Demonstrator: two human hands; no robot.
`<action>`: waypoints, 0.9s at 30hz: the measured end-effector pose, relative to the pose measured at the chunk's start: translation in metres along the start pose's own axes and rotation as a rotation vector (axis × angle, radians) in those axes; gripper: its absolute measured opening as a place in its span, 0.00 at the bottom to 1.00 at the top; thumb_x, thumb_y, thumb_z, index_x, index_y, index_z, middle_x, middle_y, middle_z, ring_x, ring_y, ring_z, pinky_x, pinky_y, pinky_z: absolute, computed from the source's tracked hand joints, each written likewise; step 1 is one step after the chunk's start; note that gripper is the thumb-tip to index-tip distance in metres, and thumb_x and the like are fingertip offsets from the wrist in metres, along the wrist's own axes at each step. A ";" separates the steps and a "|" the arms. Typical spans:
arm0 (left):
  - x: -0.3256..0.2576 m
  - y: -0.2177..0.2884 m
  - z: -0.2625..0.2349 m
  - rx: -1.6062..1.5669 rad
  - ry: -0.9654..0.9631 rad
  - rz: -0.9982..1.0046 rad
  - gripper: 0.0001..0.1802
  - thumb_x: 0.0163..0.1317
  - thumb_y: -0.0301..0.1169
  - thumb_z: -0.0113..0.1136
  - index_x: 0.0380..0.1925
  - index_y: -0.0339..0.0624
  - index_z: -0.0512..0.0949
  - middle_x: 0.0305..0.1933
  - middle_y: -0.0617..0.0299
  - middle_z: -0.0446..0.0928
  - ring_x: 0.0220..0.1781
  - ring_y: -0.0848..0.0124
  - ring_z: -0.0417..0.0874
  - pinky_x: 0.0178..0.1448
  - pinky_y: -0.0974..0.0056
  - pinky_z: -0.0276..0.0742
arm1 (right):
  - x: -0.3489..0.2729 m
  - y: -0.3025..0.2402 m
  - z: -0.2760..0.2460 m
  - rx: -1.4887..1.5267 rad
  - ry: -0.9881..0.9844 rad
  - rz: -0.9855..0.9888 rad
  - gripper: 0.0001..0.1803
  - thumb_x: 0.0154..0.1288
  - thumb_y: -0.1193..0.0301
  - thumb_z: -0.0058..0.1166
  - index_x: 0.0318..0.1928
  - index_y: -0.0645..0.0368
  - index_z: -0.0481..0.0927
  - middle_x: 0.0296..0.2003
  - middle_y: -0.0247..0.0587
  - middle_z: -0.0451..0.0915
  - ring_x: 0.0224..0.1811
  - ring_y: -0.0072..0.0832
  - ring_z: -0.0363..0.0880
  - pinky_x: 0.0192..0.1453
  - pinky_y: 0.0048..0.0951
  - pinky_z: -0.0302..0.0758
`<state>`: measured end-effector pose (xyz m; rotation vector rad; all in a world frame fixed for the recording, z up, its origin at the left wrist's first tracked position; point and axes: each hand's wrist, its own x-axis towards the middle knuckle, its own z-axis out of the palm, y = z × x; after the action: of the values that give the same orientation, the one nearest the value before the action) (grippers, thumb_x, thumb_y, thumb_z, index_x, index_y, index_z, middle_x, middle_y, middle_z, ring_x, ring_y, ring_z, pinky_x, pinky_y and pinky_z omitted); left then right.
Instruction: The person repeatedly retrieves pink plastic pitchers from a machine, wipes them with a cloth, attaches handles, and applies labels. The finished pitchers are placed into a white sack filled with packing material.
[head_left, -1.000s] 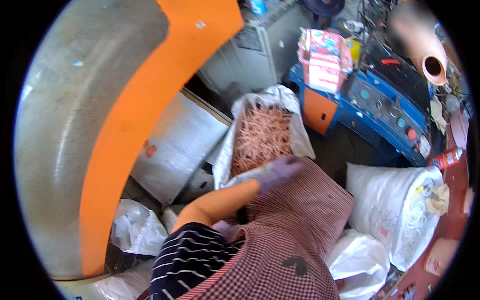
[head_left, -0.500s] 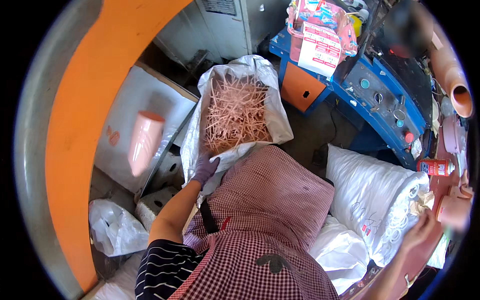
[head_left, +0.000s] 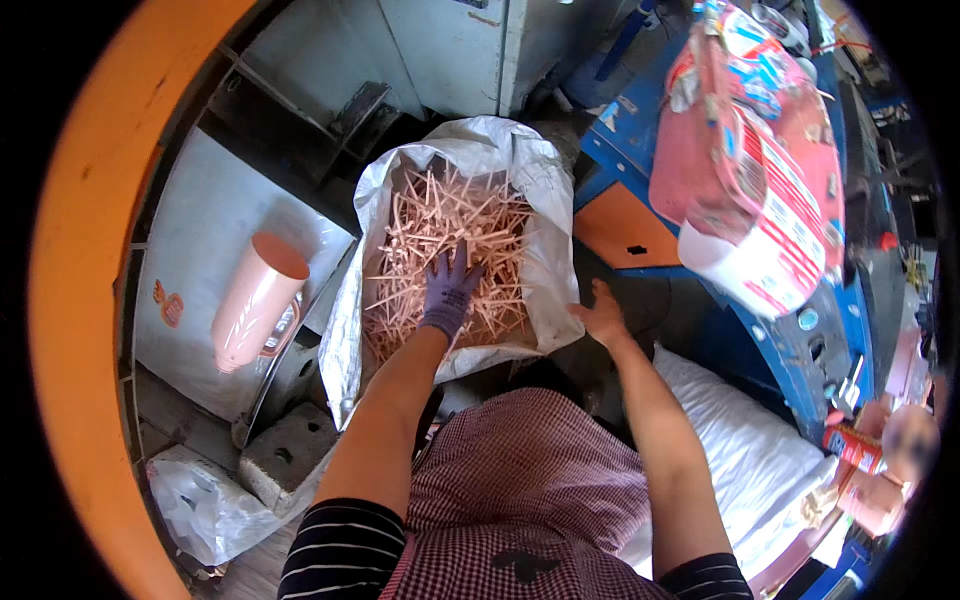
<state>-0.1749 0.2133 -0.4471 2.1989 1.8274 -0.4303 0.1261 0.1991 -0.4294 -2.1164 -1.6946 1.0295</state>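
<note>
My left hand [head_left: 450,292], in a purple-grey glove, lies with spread fingers on a heap of thin peach-pink plastic-looking strips [head_left: 490,222]. The strips fill the middle of a white woven sack [head_left: 550,270], its mouth folded wide. Just off the sack's right rim is my bare right hand [head_left: 602,315], thumb and fingers apart, with nothing seen in it. Whether it touches the rim I cannot tell. To the left of the sack, a shiny peach-coloured jug [head_left: 250,300] with a handle rests on a pale panel [head_left: 190,255].
At the right, a pink basket [head_left: 690,165] with wrappers and a printed label sheet [head_left: 770,240] sits on a blue machine frame [head_left: 770,345]. A full white sack [head_left: 710,430] lies below it. A concrete block [head_left: 290,455] and a plastic bag [head_left: 205,500] are at lower left.
My left hand has left the sack's near edge and moved onto the strips. From the table at far right, my right hand has come to the sack's right side. The view has shifted.
</note>
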 end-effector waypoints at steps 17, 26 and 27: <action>0.147 0.043 -0.005 -0.071 0.652 -0.116 0.24 0.58 0.34 0.59 0.57 0.59 0.72 0.69 0.43 0.59 0.66 0.45 0.65 0.69 0.42 0.61 | 0.056 -0.134 -0.087 0.247 0.048 -0.199 0.15 0.71 0.65 0.52 0.45 0.67 0.79 0.33 0.56 0.80 0.34 0.46 0.78 0.42 0.38 0.72; -0.015 0.057 -0.031 -0.475 -0.073 0.115 0.38 0.60 0.48 0.58 0.71 0.59 0.61 0.77 0.52 0.52 0.75 0.40 0.53 0.75 0.38 0.49 | 0.049 -0.104 -0.075 0.331 0.043 -0.211 0.14 0.71 0.63 0.54 0.39 0.63 0.81 0.21 0.31 0.76 0.19 0.15 0.70 0.21 0.22 0.66; -0.036 0.045 -0.002 -0.594 -0.110 0.091 0.37 0.61 0.51 0.56 0.71 0.59 0.61 0.77 0.52 0.52 0.76 0.42 0.52 0.74 0.37 0.49 | 0.049 -0.106 -0.074 0.374 0.026 -0.211 0.14 0.71 0.63 0.54 0.39 0.63 0.81 0.21 0.31 0.76 0.19 0.15 0.70 0.21 0.22 0.66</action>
<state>-0.1370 0.1726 -0.4315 1.7956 1.5339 0.0192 0.0977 0.2933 -0.3324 -1.6725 -1.5309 1.1437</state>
